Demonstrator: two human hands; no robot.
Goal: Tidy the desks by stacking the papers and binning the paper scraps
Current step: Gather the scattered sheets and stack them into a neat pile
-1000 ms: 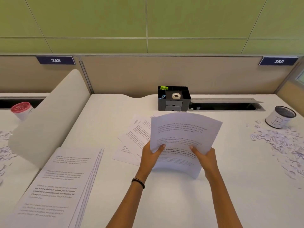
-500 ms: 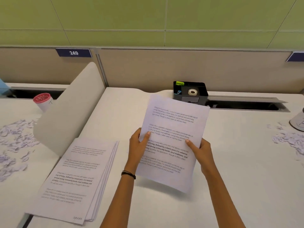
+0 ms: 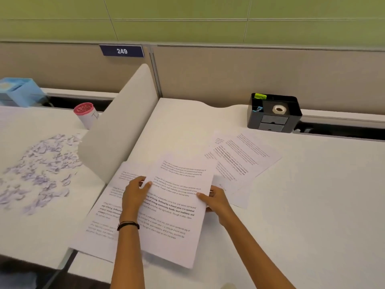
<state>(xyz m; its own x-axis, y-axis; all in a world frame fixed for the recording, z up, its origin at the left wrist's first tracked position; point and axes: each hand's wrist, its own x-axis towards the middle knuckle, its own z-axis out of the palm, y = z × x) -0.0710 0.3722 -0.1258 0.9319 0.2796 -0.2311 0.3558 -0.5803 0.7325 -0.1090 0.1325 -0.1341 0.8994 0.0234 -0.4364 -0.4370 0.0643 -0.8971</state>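
Both hands hold one printed sheet (image 3: pixel 177 207) low over the paper stack (image 3: pixel 104 217) at the desk's left front. My left hand (image 3: pixel 134 195) grips the sheet's left edge, thumb on top. My right hand (image 3: pixel 214 200) pinches its right edge. The sheet overlaps the stack's right side and lies askew to it. Loose printed papers (image 3: pixel 243 155) lie spread on the desk behind and to the right. A heap of paper scraps (image 3: pixel 41 170) covers the neighbouring desk on the left.
A white divider panel (image 3: pixel 123 126) separates the two desks. A red-topped white cup (image 3: pixel 86 113) and a blue box (image 3: pixel 19 91) stand at the left desk's back. A black desk organiser (image 3: pixel 273 113) with tape sits at the back right.
The sheet has dropped from upright in front of me to low over the left stack. My view has swung left, showing the scrap heap and hiding the right-hand cup.
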